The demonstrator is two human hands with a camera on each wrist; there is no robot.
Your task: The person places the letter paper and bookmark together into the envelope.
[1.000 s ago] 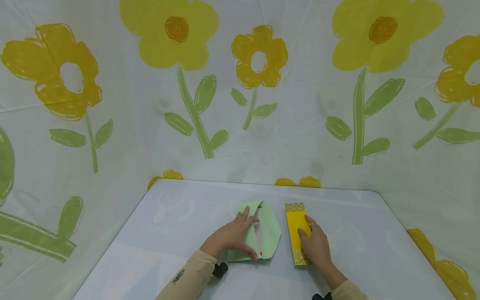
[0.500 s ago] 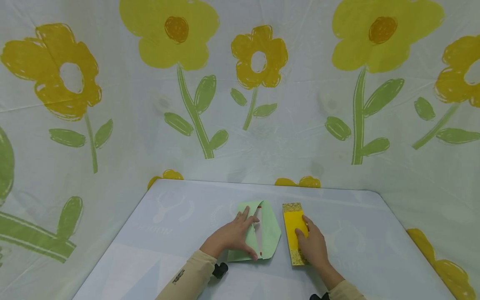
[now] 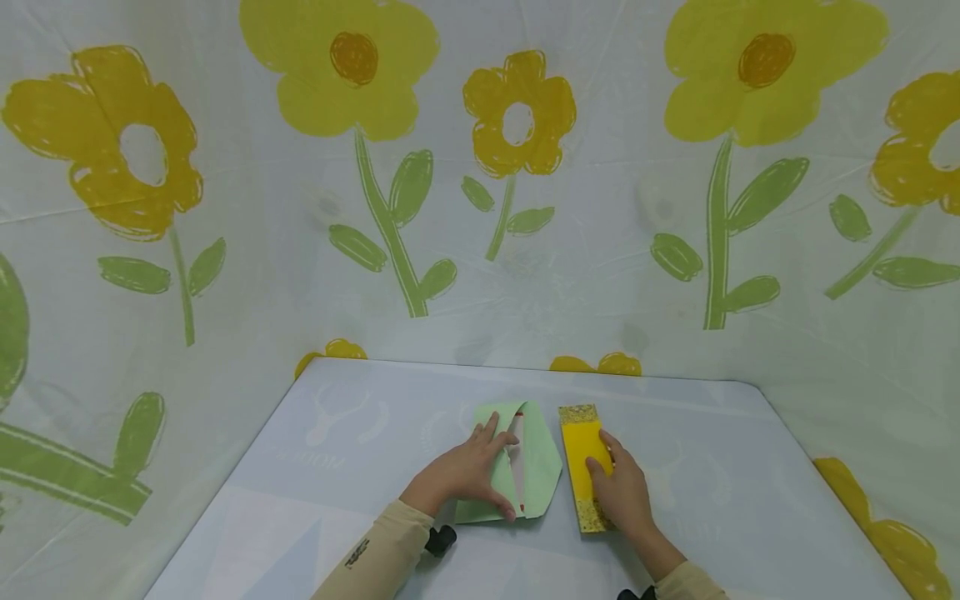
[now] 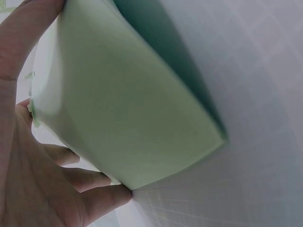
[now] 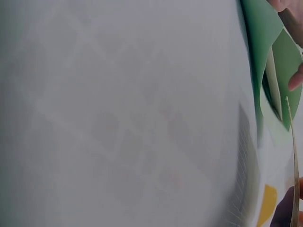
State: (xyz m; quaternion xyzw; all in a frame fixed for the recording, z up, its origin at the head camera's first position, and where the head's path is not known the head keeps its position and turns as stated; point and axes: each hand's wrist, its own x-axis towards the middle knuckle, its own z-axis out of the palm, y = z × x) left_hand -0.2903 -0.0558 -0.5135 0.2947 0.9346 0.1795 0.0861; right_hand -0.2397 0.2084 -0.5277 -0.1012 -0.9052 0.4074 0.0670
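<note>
A pale green paper envelope (image 3: 546, 467) lies mid-table with its mouth gaping to the right. Something whitish with red bits at both ends (image 3: 517, 471) shows inside the gap. My left hand (image 3: 463, 471) holds the envelope between thumb and fingers; the left wrist view shows its paper (image 4: 128, 104) bowed between them. Just right of the envelope, my right hand (image 3: 626, 492) grips a long yellow card (image 3: 583, 446) with speckled gold ends by its right edge. In the right wrist view the card appears as a thin edge (image 5: 295, 161), apart from the green envelope (image 5: 266, 33).
The pale patterned tabletop (image 3: 360, 450) extends around both hands. Behind and beside it hangs a white cloth (image 3: 600, 250) printed with yellow flowers. A black wrist device (image 3: 441, 541) sits below the left sleeve (image 3: 382, 550).
My right hand has shifted slightly left with the yellow card, narrowing the gap to the envelope. The left hand and envelope have stayed put.
</note>
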